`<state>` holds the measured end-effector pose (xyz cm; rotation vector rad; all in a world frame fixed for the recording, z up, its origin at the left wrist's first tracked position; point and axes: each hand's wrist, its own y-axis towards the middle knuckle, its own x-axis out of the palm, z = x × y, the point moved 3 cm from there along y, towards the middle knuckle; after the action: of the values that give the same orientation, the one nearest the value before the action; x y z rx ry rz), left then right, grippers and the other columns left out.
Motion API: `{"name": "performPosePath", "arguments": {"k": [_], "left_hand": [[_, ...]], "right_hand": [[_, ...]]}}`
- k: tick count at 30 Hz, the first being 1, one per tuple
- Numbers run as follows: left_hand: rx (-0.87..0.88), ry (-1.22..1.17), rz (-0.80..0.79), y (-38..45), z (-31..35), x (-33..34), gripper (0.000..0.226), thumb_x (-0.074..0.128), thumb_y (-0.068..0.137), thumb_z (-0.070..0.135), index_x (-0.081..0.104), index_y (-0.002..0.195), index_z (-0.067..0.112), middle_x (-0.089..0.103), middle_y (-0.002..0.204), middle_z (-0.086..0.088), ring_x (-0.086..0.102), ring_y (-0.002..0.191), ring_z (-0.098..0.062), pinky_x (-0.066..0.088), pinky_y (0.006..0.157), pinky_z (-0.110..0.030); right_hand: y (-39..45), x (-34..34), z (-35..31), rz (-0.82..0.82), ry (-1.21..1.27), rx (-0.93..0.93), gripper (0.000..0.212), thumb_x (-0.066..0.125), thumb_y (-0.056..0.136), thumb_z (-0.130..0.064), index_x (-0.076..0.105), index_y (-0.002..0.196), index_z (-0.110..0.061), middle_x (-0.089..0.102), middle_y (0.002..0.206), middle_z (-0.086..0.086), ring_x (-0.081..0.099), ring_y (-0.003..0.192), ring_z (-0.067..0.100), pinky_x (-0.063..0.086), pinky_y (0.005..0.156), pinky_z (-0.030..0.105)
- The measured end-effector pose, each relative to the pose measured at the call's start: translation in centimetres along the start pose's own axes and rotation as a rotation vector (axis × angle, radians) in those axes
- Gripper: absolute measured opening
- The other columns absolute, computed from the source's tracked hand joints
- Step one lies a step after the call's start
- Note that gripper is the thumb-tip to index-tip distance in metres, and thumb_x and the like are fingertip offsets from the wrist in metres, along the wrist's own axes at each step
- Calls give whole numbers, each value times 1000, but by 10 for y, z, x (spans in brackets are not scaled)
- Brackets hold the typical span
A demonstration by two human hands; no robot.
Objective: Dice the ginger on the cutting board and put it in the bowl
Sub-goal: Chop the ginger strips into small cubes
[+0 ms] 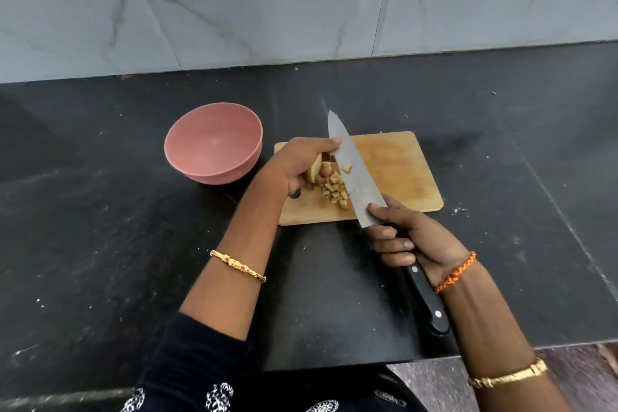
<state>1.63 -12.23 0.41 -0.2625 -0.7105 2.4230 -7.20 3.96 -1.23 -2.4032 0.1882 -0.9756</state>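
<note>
A wooden cutting board (401,170) lies on the black counter. On its left part my left hand (297,165) grips a chunk of ginger (316,170), mostly hidden under the fingers. Several small diced ginger pieces (334,192) lie just right of that hand, and one piece sticks to the knife blade. My right hand (414,244) grips the black handle of a large chef's knife (354,177); its blade is against the ginger, tip pointing away. An empty pink bowl (214,144) stands left of the board.
The black stone counter (100,211) extends left and right of the board. A grey marble-look tiled wall (301,3) rises behind it. The counter's front edge runs near my body at the bottom right.
</note>
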Motion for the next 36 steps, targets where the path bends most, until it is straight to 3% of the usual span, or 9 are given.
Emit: {"name": "performPosePath", "arguments": {"k": [7,11,16,20,24,28,31,34,36], "left_hand": [[79,195,148,-4,-3,-8,19,57,90,25,67,102,15,72,93,2,49,51,-9,46,50,-21],[189,288,158,-14,-4,2,26,71,79,39,70,92,16,61,62,13,44,48,-6,34,40,-15],[371,418,281,-17,-5,16,32,80,66,42,68,83,17,68,93,4,65,82,-17,54,75,-37],[387,488,317,-15,-6,13,21,75,75,35,71,90,20,66,98,8,61,82,-10,51,77,-31],[335,595,333,-13,-8,6,17,65,79,16,71,87,30,60,82,13,65,73,-14,56,78,-36],[341,590,349,-13,-7,8,11,68,81,27,71,92,26,58,85,14,64,81,-11,53,84,-34],[309,382,286,-13,-6,14,29,71,77,43,71,92,17,68,95,9,62,81,-6,50,70,-27],[207,212,278,-15,-5,12,21,70,82,32,69,91,13,68,73,8,49,46,5,35,45,-18],[201,228,308,-14,-7,7,13,69,83,26,69,91,15,71,76,6,47,42,2,40,41,-16]], "right_hand": [[9,-10,-3,153,-156,-40,13,40,98,-12,47,106,-19,36,53,-1,24,31,3,19,29,11],[10,-5,-2,171,-200,-72,13,41,98,-12,50,104,-19,37,53,0,24,31,3,20,30,11],[10,-2,-5,194,-236,-123,14,42,99,-13,51,106,-20,38,53,1,24,31,4,21,30,11],[8,-5,-8,204,-290,-125,19,42,98,-11,54,109,-20,38,54,1,25,32,4,21,31,12],[3,-15,-9,259,-357,-145,17,44,98,-11,56,106,-21,39,53,1,26,32,5,22,32,12],[-1,-16,-11,274,-398,-139,15,45,98,-11,54,105,-21,40,52,0,26,33,6,21,32,12],[-2,-10,-14,231,-385,-142,15,45,98,-11,54,106,-21,40,52,0,26,32,5,21,32,12],[-2,-5,-16,189,-387,-133,16,44,98,-11,55,107,-20,40,52,0,26,32,4,21,32,12],[-2,-8,-17,205,-384,-127,17,45,98,-11,55,107,-21,40,52,0,26,32,5,22,31,12]]}}
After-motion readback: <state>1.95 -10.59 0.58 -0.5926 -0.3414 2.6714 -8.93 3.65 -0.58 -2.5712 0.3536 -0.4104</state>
